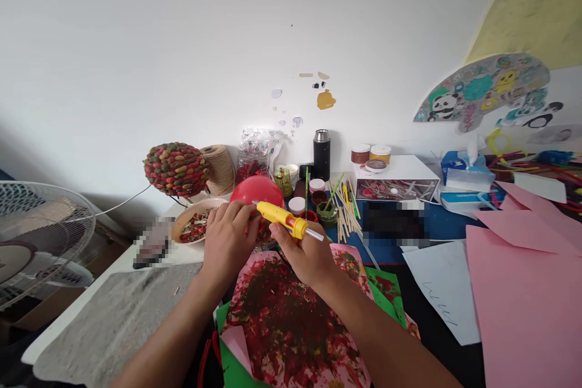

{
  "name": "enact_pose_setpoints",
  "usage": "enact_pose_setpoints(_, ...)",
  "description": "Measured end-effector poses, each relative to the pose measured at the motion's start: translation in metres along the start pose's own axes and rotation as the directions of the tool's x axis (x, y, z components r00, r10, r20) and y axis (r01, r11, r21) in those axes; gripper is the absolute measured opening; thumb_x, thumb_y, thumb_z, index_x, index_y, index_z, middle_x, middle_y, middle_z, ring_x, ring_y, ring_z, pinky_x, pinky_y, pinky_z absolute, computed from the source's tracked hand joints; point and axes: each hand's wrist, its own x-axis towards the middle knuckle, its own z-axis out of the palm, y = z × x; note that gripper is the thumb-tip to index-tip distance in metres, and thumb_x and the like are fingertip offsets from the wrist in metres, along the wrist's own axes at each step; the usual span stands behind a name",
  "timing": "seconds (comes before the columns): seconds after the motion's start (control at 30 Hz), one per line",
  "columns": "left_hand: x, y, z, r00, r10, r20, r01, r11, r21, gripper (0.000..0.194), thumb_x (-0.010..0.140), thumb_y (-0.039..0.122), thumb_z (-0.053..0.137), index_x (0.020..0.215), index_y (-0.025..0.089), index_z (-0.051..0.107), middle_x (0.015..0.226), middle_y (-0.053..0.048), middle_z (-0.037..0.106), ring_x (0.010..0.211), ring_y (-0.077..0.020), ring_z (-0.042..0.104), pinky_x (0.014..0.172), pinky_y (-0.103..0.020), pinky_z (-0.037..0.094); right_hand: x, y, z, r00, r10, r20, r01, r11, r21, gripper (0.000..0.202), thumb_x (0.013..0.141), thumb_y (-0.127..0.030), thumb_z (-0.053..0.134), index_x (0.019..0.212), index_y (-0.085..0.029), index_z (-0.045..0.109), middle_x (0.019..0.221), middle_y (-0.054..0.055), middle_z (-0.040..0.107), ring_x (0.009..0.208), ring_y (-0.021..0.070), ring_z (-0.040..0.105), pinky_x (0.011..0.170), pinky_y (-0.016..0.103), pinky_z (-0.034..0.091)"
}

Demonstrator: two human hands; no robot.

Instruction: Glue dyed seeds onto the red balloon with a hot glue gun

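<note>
My right hand [311, 254] is wrapped round a yellow hot glue gun [282, 218], with a clear glue stick poking out of its rear. The gun's nozzle points left, close to the fingertips of my left hand [231, 233]. Those fingers are bent and drawn together at the front of a red balloon [255, 190]; what they pinch, if anything, is hidden. Small dark red pieces show low on the balloon, between my hands. To the left of my left hand, a bowl [179, 231] holds red, green and pale shell-like pieces.
Paint-stained pink paper [295, 321] lies below my hands. Behind stand paint jars [327, 213], wooden sticks [348, 212], a black thermos [321, 157] and a twine spool [218, 167]. A ball covered in coloured pieces [175, 170] is at left, beyond a fan [40, 242]. Pink sheets [522, 303] lie right.
</note>
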Motion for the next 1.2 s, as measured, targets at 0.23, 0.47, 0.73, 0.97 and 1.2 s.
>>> enact_pose_setpoints(0.23,-0.006,-0.003,0.000,0.998,-0.006,-0.058,0.000,0.995,-0.096,0.014,0.105,0.029,0.065,0.105,0.022,0.076,0.105,-0.011,0.077,0.098,-0.0328,0.068,0.086,-0.045,0.047,0.000,0.002,0.002,1.000,-0.011,-0.012,0.012,1.000,0.023,0.054,0.110,-0.060,0.052,0.077,-0.022,0.072,0.065,0.004,0.071,0.058,0.0184,0.067,0.056,0.027,0.048)
enact_pose_setpoints(0.47,-0.024,-0.024,-0.002,0.954,-0.259,-0.149,0.178,0.893,-0.414,0.028,0.104,0.041,0.068,0.126,0.024,0.070,0.130,-0.013,0.072,0.126,-0.0354,0.067,0.111,-0.054,0.052,0.000,0.000,-0.002,0.998,0.062,-0.033,-0.058,0.991,0.123,0.059,0.107,-0.065,0.053,0.078,-0.019,0.077,0.059,0.002,0.066,0.054,0.0175,0.063,0.054,0.027,0.049)
enact_pose_setpoints(0.73,-0.044,-0.033,0.032,0.935,-0.339,0.106,0.346,0.805,-0.482,0.085,0.094,0.056,0.077,0.165,0.027,0.040,0.170,-0.020,0.045,0.158,-0.0434,0.043,0.128,-0.067,0.039,0.000,0.002,-0.004,0.985,0.172,-0.031,-0.161,0.963,0.216,0.065,0.103,-0.076,0.052,0.086,-0.020,0.079,0.050,-0.003,0.053,0.045,0.0166,0.057,0.047,0.027,0.045)
enact_pose_setpoints(0.97,-0.037,-0.036,0.041,0.928,-0.341,0.147,0.370,0.809,-0.458,0.098,0.090,0.055,0.082,0.170,0.026,0.034,0.176,-0.021,0.037,0.162,-0.0447,0.039,0.128,-0.067,0.040,-0.001,0.003,-0.002,0.983,0.186,0.006,-0.182,0.957,0.226,0.061,0.103,-0.074,0.055,0.090,-0.019,0.079,0.051,-0.003,0.051,0.044,0.0162,0.053,0.046,0.027,0.043)
enact_pose_setpoints(1.2,-0.032,-0.038,0.039,0.946,-0.286,0.151,0.324,0.819,-0.474,0.087,0.093,0.051,0.078,0.167,0.027,0.039,0.169,-0.019,0.048,0.158,-0.0405,0.046,0.128,-0.063,0.040,-0.002,0.002,-0.001,0.984,0.176,-0.003,-0.171,0.962,0.211,0.058,0.103,-0.070,0.056,0.088,-0.019,0.079,0.051,-0.004,0.050,0.044,0.0159,0.052,0.047,0.027,0.044)
